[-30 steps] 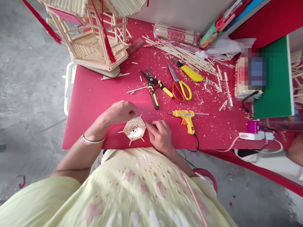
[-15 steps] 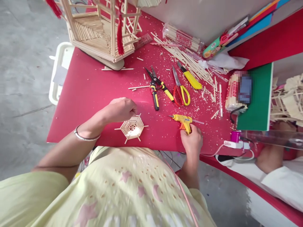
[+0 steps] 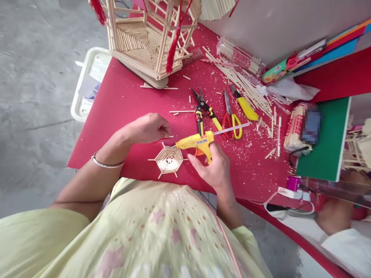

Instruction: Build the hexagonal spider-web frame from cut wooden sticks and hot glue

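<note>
My right hand (image 3: 216, 166) grips a yellow hot glue gun (image 3: 195, 141) by its handle, with a clear glue stick poking from the back. The gun's nozzle points left, over the upper right edge of a web-shaped hexagonal piece of thin wooden sticks (image 3: 169, 159), which lies flat on the red table with spokes jutting out. My left hand (image 3: 149, 128) is closed above and to the left of this piece, fingers curled in a pinch. A short wooden stick (image 3: 168, 137) shows at its fingertips, the rest hidden by the fingers.
A wooden-stick model (image 3: 139, 42) with red tassels stands at back left. Pliers (image 3: 199, 116), scissors (image 3: 228, 103) and a yellow utility knife (image 3: 246, 108) lie behind the gun. Loose sticks (image 3: 237, 77) and scraps litter the right. Another person's arm (image 3: 333, 214) is at far right.
My right hand has lifted the glue gun and brought it left to the web-shaped piece. A short stick now shows at my left fingertips. The view has shifted slightly.
</note>
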Tool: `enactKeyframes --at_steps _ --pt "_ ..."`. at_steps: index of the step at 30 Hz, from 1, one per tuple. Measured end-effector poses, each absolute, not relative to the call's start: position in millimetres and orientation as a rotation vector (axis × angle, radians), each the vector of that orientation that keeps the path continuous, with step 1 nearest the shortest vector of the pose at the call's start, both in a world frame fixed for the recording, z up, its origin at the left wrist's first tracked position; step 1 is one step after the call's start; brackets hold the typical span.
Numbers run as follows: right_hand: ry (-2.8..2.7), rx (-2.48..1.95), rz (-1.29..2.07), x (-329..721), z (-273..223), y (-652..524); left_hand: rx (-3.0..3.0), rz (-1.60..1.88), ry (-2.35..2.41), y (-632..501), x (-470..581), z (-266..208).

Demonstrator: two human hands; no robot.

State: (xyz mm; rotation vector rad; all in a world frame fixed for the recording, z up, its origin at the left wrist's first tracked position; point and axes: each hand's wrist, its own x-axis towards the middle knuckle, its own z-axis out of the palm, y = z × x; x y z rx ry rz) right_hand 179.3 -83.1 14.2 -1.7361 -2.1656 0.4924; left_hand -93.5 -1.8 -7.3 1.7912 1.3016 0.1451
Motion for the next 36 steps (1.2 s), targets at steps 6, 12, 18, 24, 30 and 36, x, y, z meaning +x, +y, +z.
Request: enactKeyframes --at_steps 6,12,18,24,30,36 --pt "-2.291 -1.895 -0.046 177 0 -74 1.775 0.142 1.318 -7 -98 -9" --pt "-2.448 -1.78 -0.302 184 13 -73 1.856 0.075 1.285 -11 -92 -10" --pt "-2.549 -1.606 -0.415 183 26 -71 1.965 -0.015 1.336 -17 -87 -9" --pt "-2.599 -1.524 -0.444 183 33 -68 1.995 -0.048 1.352 -20 -84 -6" --pt "-2.654 -1.493 -0.46 184 37 -72 1.984 -0.091 1.333 -21 -80 -1" --pt "-2.666 -1.459 -0.472 188 38 -76 2.025 -0.077 1.293 -23 -78 -4"
